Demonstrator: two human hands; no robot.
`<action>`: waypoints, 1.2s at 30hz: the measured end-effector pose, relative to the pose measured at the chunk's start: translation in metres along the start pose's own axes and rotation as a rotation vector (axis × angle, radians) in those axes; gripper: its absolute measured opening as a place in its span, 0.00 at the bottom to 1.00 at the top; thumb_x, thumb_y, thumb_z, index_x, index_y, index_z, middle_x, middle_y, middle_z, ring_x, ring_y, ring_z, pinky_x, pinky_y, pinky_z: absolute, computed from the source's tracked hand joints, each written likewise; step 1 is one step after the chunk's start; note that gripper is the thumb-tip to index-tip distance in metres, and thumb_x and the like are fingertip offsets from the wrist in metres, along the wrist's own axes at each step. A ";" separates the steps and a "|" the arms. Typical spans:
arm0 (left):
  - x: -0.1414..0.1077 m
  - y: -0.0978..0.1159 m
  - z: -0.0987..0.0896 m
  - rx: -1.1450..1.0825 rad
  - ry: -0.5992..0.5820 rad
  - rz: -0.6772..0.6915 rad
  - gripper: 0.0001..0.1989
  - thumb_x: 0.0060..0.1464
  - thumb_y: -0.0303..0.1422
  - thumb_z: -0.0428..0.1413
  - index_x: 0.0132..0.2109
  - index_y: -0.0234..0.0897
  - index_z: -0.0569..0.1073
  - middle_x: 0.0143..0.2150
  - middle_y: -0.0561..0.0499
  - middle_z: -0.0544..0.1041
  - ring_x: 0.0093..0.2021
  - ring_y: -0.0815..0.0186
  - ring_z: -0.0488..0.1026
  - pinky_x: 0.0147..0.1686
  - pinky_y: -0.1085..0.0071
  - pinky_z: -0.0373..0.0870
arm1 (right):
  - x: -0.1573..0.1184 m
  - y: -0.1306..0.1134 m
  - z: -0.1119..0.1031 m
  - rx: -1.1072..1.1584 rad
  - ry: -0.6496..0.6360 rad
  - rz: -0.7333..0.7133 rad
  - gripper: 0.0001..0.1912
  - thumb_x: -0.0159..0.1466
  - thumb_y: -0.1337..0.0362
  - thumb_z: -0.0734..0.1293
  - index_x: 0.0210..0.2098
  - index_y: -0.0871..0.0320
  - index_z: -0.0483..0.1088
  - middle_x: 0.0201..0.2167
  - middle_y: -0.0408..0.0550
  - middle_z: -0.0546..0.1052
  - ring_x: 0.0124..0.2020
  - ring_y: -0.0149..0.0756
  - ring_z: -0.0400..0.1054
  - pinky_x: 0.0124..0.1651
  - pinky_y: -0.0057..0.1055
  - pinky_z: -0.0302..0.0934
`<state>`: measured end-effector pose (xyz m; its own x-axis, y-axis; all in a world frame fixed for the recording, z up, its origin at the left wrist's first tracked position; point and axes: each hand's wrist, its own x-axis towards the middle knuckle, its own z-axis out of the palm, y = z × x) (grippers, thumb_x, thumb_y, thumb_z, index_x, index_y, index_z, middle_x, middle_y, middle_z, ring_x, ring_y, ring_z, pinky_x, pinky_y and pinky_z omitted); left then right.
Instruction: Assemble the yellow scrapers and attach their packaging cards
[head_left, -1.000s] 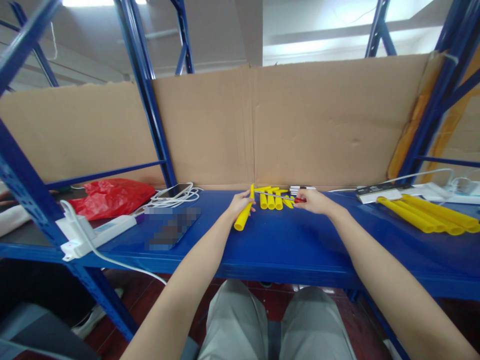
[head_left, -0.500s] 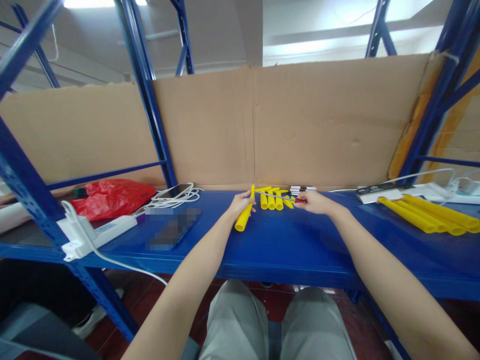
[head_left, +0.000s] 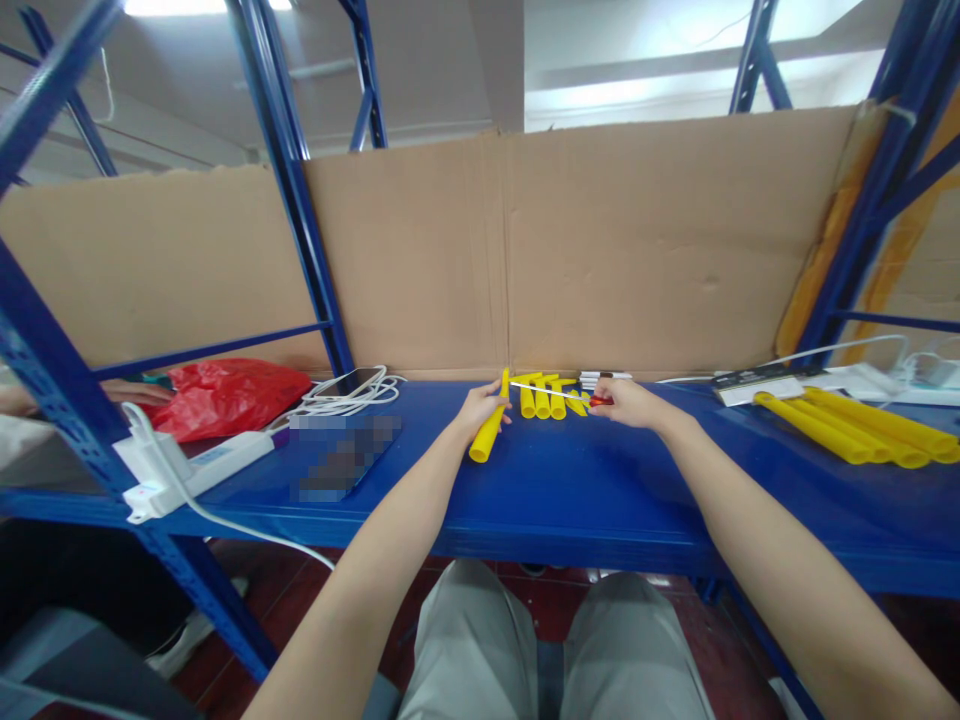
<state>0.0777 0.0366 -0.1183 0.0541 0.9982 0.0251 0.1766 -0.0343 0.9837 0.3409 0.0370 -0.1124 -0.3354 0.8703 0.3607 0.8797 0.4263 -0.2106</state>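
Note:
My left hand [head_left: 484, 405] is wrapped round a yellow tube [head_left: 488, 436], which leans with its open end toward me. My right hand [head_left: 619, 402] is closed on the red handle of a screwdriver [head_left: 555, 391]. The thin metal shaft points left, and its end meets the upper part of the held tube. Between my hands, several short yellow tubes [head_left: 542, 402] lie side by side on the blue table [head_left: 570, 490]. Small yellow pieces [head_left: 577, 404] are just left of my right hand, and white pens [head_left: 604, 379] lie behind it.
Long yellow tubes [head_left: 855, 430] lie at the right. On the left are a red plastic bag [head_left: 225, 395], a power strip [head_left: 232, 458], coiled white cables [head_left: 345, 395] and a dark flat object [head_left: 349, 458]. A cardboard wall [head_left: 660, 240] stands behind. Another person's hand [head_left: 135, 392] is at far left.
At far left, the other person's hand has come in beside the red bag. The screwdriver has turned slightly in my right hand; my left hand and its tube look the same.

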 end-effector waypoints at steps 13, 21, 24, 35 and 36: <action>-0.001 0.001 0.001 -0.020 0.012 0.000 0.33 0.52 0.20 0.53 0.65 0.36 0.58 0.30 0.50 0.76 0.17 0.73 0.69 0.16 0.79 0.62 | -0.004 -0.008 -0.004 -0.065 -0.064 0.024 0.05 0.59 0.64 0.62 0.27 0.57 0.65 0.27 0.49 0.75 0.26 0.33 0.65 0.28 0.27 0.53; 0.000 -0.001 0.001 -0.003 0.005 0.007 0.33 0.51 0.23 0.56 0.64 0.36 0.60 0.29 0.50 0.76 0.17 0.72 0.69 0.16 0.79 0.62 | -0.005 -0.009 -0.005 -0.048 -0.084 0.035 0.06 0.59 0.64 0.61 0.28 0.57 0.67 0.26 0.49 0.75 0.27 0.34 0.66 0.28 0.27 0.55; 0.000 0.000 0.001 -0.012 0.011 0.005 0.33 0.51 0.22 0.54 0.65 0.36 0.59 0.31 0.49 0.77 0.17 0.72 0.69 0.16 0.78 0.63 | -0.006 -0.010 -0.005 0.008 -0.129 0.047 0.06 0.59 0.64 0.61 0.27 0.57 0.66 0.25 0.48 0.75 0.27 0.34 0.67 0.28 0.27 0.55; 0.001 -0.002 0.000 -0.007 0.021 0.017 0.34 0.51 0.21 0.53 0.65 0.35 0.58 0.36 0.46 0.77 0.17 0.73 0.69 0.16 0.77 0.63 | -0.004 -0.008 -0.004 0.075 -0.088 0.042 0.08 0.56 0.59 0.65 0.28 0.58 0.68 0.27 0.48 0.76 0.29 0.36 0.68 0.30 0.28 0.58; 0.001 -0.002 0.000 -0.002 0.019 0.020 0.34 0.51 0.21 0.53 0.65 0.35 0.58 0.36 0.46 0.77 0.17 0.73 0.70 0.16 0.77 0.63 | -0.004 -0.007 -0.004 0.073 -0.073 0.049 0.07 0.55 0.60 0.66 0.29 0.58 0.68 0.28 0.48 0.76 0.29 0.35 0.68 0.30 0.28 0.58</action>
<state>0.0775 0.0374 -0.1202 0.0388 0.9981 0.0476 0.1734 -0.0537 0.9834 0.3371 0.0295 -0.1090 -0.3183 0.9052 0.2815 0.8699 0.3969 -0.2928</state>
